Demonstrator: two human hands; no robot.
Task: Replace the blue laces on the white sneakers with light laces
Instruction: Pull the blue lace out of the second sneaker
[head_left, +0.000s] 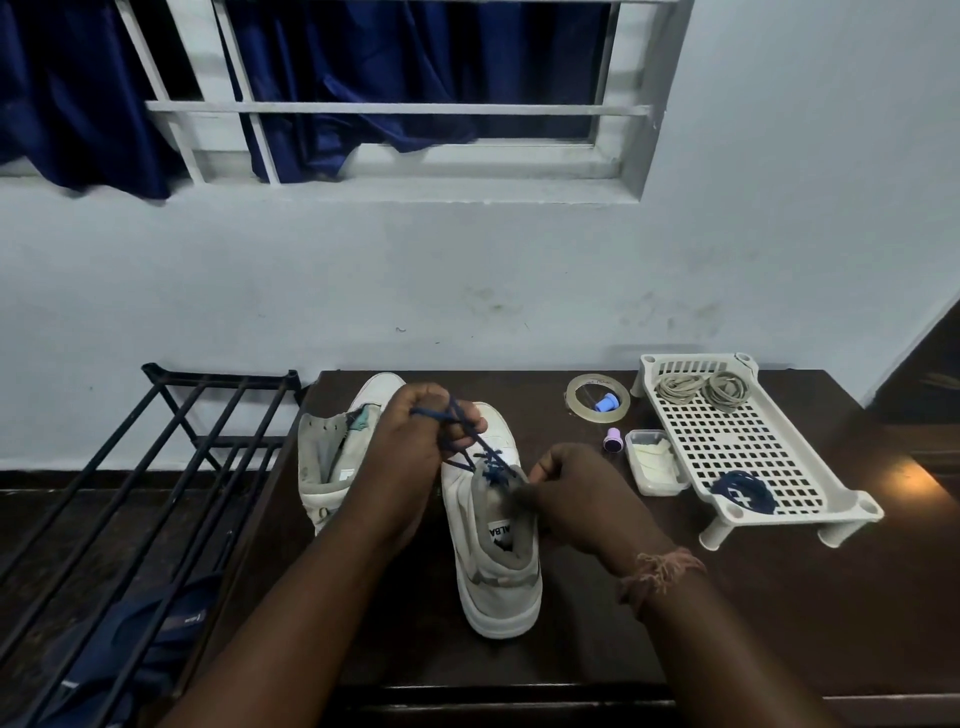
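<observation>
On dark table, left hand (415, 441) gripping blue lace (470, 441), right hand (576, 493) pinching sneaker (493, 530) tongue (fingertips blurred)

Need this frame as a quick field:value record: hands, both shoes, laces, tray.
left hand: grips the blue lace, pulling it up from the eyelets
right hand: steadies the near sneaker at its collar; grip unclear
near sneaker: partly unlaced, blue lace in the lower eyelets
far sneaker: no lace visible
tray: two light lace coils at the far end, one blue lace bundle at the near end
table: dark wood, holds all of it
</observation>
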